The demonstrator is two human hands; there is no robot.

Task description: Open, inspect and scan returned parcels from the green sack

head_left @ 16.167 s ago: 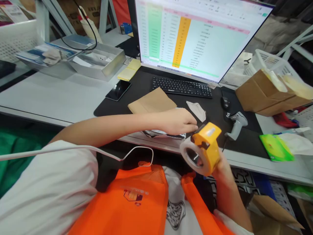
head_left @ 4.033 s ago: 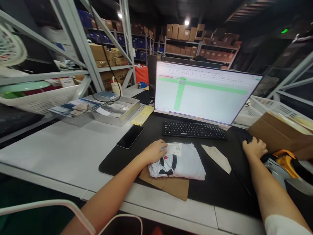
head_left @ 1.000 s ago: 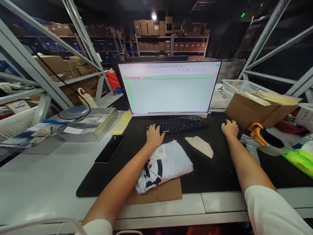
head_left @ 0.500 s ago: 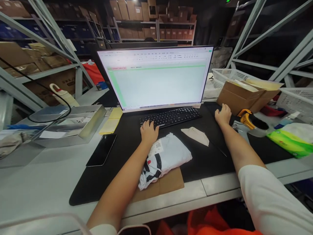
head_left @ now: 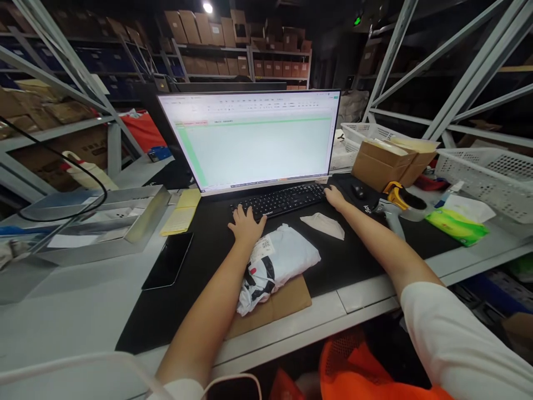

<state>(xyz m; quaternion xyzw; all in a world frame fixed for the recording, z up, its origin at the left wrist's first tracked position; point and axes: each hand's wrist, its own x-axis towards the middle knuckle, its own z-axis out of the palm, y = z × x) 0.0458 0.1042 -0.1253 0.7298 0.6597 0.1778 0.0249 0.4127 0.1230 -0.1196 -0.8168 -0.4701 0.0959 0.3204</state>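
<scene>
My left hand rests at the left end of a black keyboard, fingers spread over the keys and holding nothing. At the keyboard's right end is my right hand, its fingers reaching onto the keys with nothing in them. A black mouse lies to the right of that hand. Close to my left wrist sits a white plastic mailer parcel with a printed label, partly on a flat piece of brown cardboard. Behind the keyboard stands a monitor showing a spreadsheet.
A dark phone and yellow notepads lie left, beside a grey tray. A folded white piece lies mid-mat. On the right are a cardboard box, a tape dispenser, a scanner, tissues and white baskets.
My right hand has left the mouse and moved left to the keyboard's right end, uncovering the mouse. My left hand stays at the keyboard, fingers more spread. The view has shifted slightly.
</scene>
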